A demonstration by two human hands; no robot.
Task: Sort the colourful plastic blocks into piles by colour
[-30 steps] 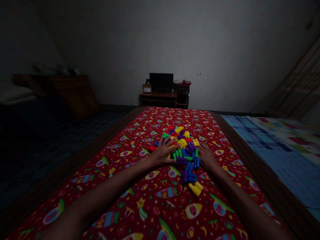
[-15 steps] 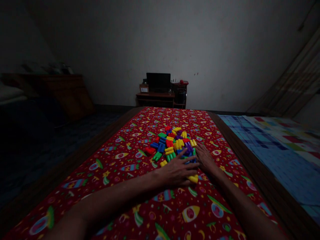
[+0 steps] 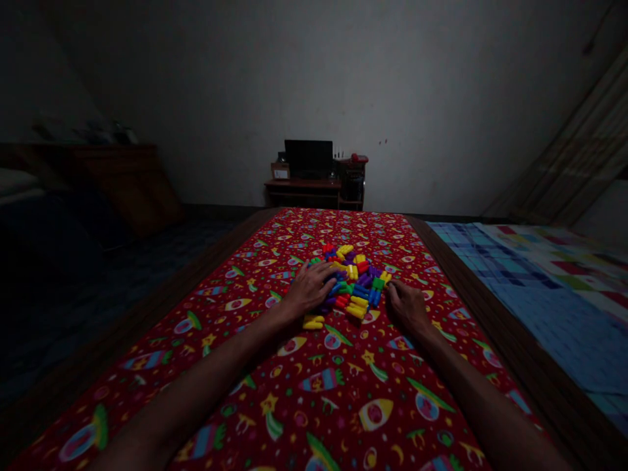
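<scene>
A loose heap of plastic building blocks in red, yellow, blue, green and purple lies on the red patterned cloth (image 3: pixel 314 386). My left hand (image 3: pixel 310 288) rests palm down over the heap's left side, its fingers apart and covering some blocks. Just below that hand is a yellow block (image 3: pixel 313 322). At the heap's right edge, my right hand (image 3: pixel 408 305) is closed, fingertips drawn together beside a yellow block (image 3: pixel 386 277) and a green block (image 3: pixel 377 284). What its fingertips hold, if anything, is too small to tell. Another yellow block (image 3: pixel 357 308) lies at the near side.
Beyond the cloth's far end stands a small desk (image 3: pixel 304 186) with a dark monitor (image 3: pixel 309 157). A wooden cabinet (image 3: pixel 132 186) is at the left. To the right lies bedding in blue check (image 3: pixel 520 307), with a curtain (image 3: pixel 564 157) behind it.
My left hand has moved left and away from me, from the heap's near side onto its left part. My right hand's fingers have curled in. Blocks in the heap have shifted.
</scene>
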